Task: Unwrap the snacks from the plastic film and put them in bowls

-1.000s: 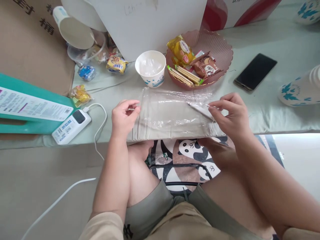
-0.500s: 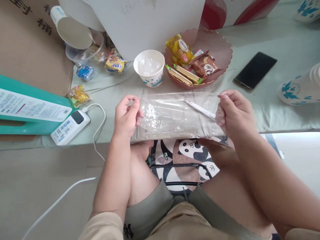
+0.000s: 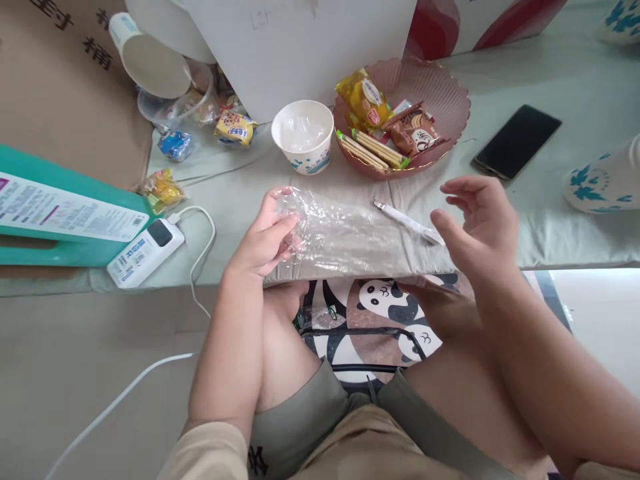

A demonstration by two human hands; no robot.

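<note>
A crumpled sheet of clear plastic film [image 3: 340,233] lies along the table's front edge. Its left end is in my left hand [image 3: 270,237], with the thumb and fingers curled loosely about it. My right hand [image 3: 477,227] is off the film, holding nothing, its thumb and fingers apart. Close to the right fingertips is a slim white utility knife [image 3: 407,221], its narrow metal tip pointing up and left. Behind the film stands a white paper cup [image 3: 313,160] with blue print and clear plastic inside.
A pink scalloped bowl [image 3: 450,93] holds wrapped snacks. To its right lies a black phone [image 3: 517,141], then paper cups [image 3: 600,180]. At left are a white power bank [image 3: 145,252] with a cable, a teal container [image 3: 65,200] and a cardboard box [image 3: 60,87].
My right hand has let go of the film's right end and opened. The film has slackened and drawn in leftward, leaving the utility knife uncovered. My left hand has loosened a little.
</note>
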